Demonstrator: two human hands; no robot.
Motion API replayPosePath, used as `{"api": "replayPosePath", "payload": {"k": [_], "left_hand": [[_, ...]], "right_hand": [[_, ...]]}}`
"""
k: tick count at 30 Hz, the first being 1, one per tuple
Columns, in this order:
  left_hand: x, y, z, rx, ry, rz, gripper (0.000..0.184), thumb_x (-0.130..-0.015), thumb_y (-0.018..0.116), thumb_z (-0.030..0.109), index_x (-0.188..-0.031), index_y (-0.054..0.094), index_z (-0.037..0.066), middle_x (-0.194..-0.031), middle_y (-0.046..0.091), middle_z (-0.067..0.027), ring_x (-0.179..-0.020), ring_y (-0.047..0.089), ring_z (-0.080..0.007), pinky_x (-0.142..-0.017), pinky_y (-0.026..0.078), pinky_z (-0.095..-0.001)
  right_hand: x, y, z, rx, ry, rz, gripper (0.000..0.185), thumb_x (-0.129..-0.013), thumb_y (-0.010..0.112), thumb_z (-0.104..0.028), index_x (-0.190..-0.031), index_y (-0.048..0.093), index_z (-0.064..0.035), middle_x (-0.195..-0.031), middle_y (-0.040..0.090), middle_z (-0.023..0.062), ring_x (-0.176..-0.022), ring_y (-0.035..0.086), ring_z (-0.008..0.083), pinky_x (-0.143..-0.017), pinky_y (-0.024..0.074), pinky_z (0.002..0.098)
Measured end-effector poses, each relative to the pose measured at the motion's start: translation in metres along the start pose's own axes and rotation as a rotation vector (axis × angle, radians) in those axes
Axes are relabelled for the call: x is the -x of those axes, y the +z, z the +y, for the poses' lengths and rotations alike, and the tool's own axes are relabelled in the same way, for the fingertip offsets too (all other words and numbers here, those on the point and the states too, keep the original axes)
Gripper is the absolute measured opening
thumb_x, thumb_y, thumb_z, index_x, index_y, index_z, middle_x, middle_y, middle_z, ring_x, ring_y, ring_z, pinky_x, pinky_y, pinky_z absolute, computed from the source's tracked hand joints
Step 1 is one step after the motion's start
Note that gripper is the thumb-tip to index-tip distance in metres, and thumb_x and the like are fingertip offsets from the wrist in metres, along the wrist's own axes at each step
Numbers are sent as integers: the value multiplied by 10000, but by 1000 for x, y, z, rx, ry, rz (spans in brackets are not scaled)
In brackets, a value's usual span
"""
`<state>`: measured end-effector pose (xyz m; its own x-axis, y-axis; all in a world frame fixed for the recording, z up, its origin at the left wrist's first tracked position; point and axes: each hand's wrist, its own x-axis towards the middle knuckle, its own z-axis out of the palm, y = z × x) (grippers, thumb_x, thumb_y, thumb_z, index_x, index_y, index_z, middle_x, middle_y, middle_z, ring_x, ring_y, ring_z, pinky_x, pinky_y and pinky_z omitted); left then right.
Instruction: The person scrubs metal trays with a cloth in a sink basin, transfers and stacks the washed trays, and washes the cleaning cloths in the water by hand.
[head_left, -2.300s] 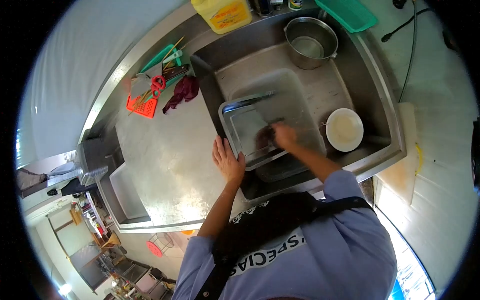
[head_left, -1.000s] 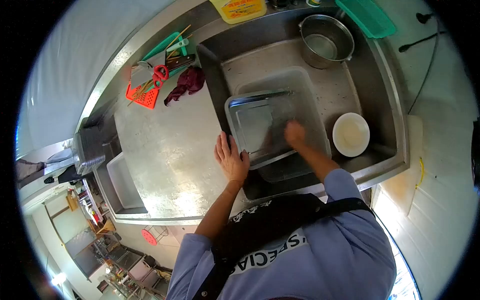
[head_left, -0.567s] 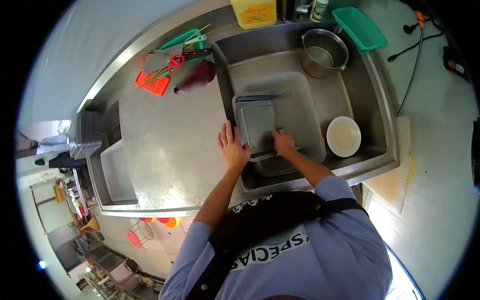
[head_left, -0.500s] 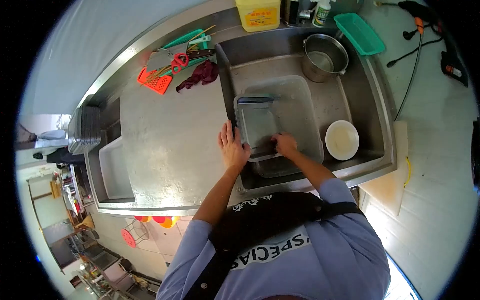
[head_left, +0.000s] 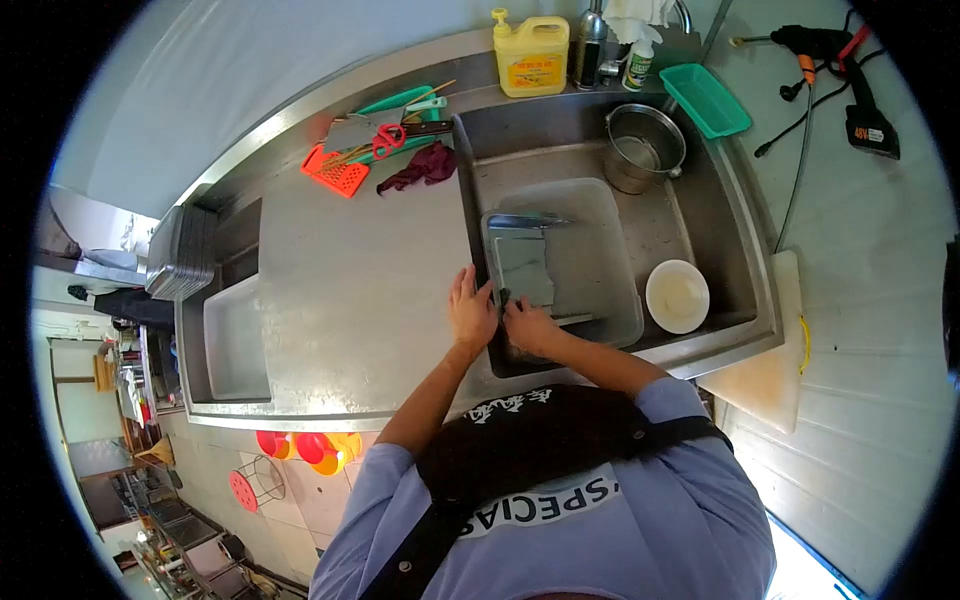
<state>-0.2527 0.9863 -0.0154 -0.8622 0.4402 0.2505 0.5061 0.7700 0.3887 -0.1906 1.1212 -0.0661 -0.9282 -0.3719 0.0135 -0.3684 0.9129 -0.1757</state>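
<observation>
A rectangular metal tray [head_left: 520, 262] lies inside a translucent plastic tub [head_left: 600, 205] in the sink. My left hand [head_left: 473, 318] rests at the sink's left edge beside the tray, fingers stretched and thumb apart. Over the tray's near left corner, my right hand [head_left: 530, 328] is closed around a small dark thing [head_left: 506, 296], mostly hidden by the fingers. A wet sheen covers the tray and the water in the tub. To the right of the tub sits a white bowl [head_left: 677, 297], and behind it a metal pot [head_left: 645, 148].
On the left counter [head_left: 350, 290] lie a dark red cloth [head_left: 420, 168], red-handled scissors [head_left: 388, 140], an orange slotted piece [head_left: 336, 172] and a knife [head_left: 428, 128]. A yellow jug [head_left: 533, 60] and green basket [head_left: 705, 100] stand behind the sink. Stacked trays [head_left: 181, 252] are far left.
My right hand has moved left across the tray, close to my left hand. My left hand has shifted slightly nearer to me. The camera view has tilted.
</observation>
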Motion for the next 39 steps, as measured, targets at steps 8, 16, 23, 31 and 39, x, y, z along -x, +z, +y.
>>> {"api": "replayPosePath", "payload": {"k": [8,16,23,31,39], "left_hand": [[12,-15,22,347,-231,-198,426,-809,501,27,-1233,505,60,-1145,599,-143,-1007,576,-329,-841,468,-411],[2,-14,32,476,38,-134,557,-854,461,74,-1391,313,97,-1164,601,-126,-924,617,-308,-784,496,-409],[-1,-40,70,-100,151,-253,569,-846,517,128,-1387,342,131,-1255,545,-72,-892,595,-286,-783,490,-419],[-31,-28,38,522,-456,-595,522,-899,496,441,-1291,450,101,-1163,579,-96,-978,570,-313,-832,464,-460],[-45,-16,19,1391,-973,-702,406,-863,602,297,-1129,533,-2,-1055,592,-149,-927,613,-257,-748,534,-403]], "right_hand": [[9,-13,-15,211,89,172,263,-805,529,-182,-972,588,12,-1133,481,214,-1065,454,368,-657,528,435],[13,-53,11,119,281,318,264,-753,582,-182,-943,561,0,-1177,465,197,-1127,434,369,-698,530,439],[31,-76,39,87,337,398,313,-723,629,-182,-961,551,6,-1167,487,169,-1115,473,365,-767,539,415],[34,-118,44,26,240,539,202,-709,635,-190,-823,583,-31,-1131,497,149,-1091,488,342,-786,537,387],[27,-98,7,-583,37,366,230,-804,586,-149,-991,586,-16,-1160,499,153,-1121,449,343,-941,400,430]]}}
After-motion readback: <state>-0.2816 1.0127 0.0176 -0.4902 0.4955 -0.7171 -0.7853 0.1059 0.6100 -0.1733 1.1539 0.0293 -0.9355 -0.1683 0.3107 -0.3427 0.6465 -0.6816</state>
